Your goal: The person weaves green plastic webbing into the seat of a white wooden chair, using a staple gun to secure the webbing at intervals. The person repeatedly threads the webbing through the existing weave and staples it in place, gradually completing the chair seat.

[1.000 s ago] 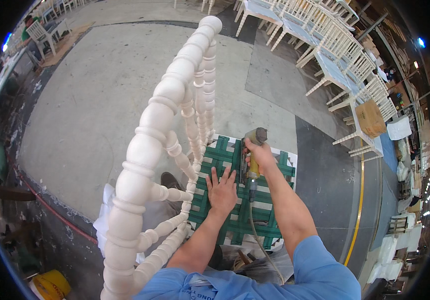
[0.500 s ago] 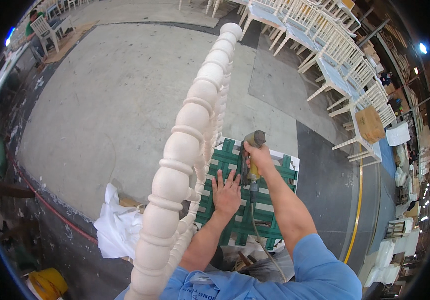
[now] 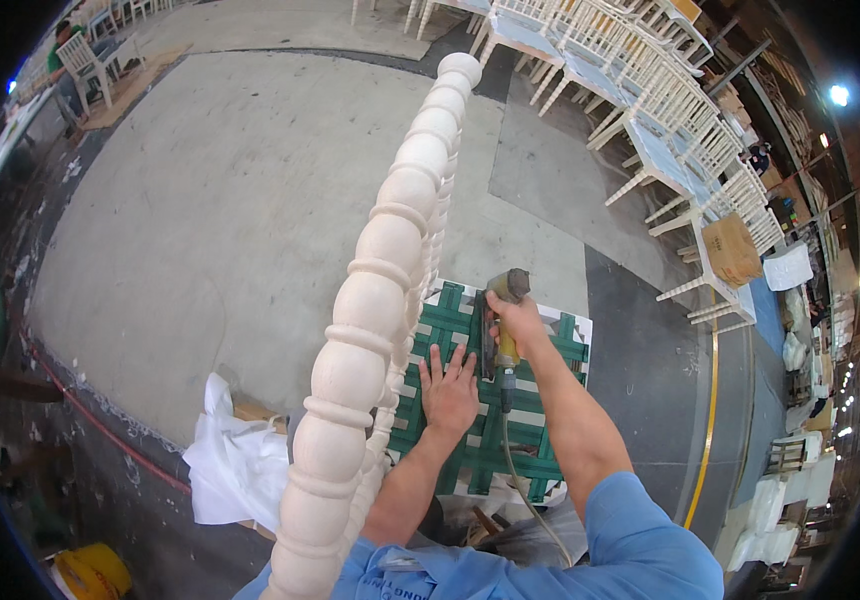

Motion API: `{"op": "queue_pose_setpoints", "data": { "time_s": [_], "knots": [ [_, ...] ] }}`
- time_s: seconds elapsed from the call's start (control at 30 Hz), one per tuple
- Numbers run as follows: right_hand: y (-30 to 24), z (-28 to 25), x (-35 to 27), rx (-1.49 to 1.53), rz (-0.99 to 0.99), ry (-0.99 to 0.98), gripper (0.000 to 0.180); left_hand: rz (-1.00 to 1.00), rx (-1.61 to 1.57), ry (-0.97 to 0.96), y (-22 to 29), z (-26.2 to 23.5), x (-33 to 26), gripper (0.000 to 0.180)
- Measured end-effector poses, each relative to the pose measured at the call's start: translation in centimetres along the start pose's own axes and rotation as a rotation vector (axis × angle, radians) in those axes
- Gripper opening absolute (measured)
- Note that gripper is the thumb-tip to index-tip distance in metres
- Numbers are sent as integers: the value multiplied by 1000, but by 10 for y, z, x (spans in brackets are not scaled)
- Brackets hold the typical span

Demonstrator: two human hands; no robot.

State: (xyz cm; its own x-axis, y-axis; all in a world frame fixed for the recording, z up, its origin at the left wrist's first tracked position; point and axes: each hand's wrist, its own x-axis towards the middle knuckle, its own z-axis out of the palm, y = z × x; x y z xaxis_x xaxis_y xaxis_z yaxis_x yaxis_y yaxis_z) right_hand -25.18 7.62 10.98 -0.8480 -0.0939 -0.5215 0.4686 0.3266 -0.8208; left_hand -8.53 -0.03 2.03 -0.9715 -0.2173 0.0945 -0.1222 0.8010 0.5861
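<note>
My right hand [image 3: 518,328] is wrapped round the handle of a yellow-and-dark air staple gun [image 3: 507,352]. A hose [image 3: 507,435] runs from the handle end down towards my body. The gun rests on or just over woven green straps [image 3: 447,318] stretched across a white frame [image 3: 582,328]. My left hand [image 3: 450,395] lies flat on the straps beside the gun, fingers spread, holding nothing. A pale turned post [image 3: 355,350] with bead-like swellings rises along the left of the frame, hiding part of its left side and of my left forearm.
White cloth or wrap [image 3: 235,465] lies on the floor at left, with a yellow bucket [image 3: 92,575] nearer. Rows of white chairs [image 3: 660,150] stand at the far right, one bearing a cardboard box [image 3: 730,248]. A person sits far left by a white chair [image 3: 90,65].
The whole view has shifted slightly. Both hands and the staple gun keep nearly the same places on the green straps.
</note>
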Motion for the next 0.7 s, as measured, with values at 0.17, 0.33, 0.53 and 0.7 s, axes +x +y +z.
{"op": "queue_pose_setpoints", "data": {
  "time_s": [0.17,0.33,0.53,0.7],
  "knots": [
    [2,3,0,-5,-24,60,28,-11,22,-6,-1,2,2,47],
    [5,-12,2,11,-16,111,29,1,-17,9,4,3,0,47],
    [2,-39,-33,130,45,94,31,14,-32,34,6,5,-3,48],
    [25,-95,-124,102,29,124,32,51,-132,78,-3,-3,-2,45]
  ]
}}
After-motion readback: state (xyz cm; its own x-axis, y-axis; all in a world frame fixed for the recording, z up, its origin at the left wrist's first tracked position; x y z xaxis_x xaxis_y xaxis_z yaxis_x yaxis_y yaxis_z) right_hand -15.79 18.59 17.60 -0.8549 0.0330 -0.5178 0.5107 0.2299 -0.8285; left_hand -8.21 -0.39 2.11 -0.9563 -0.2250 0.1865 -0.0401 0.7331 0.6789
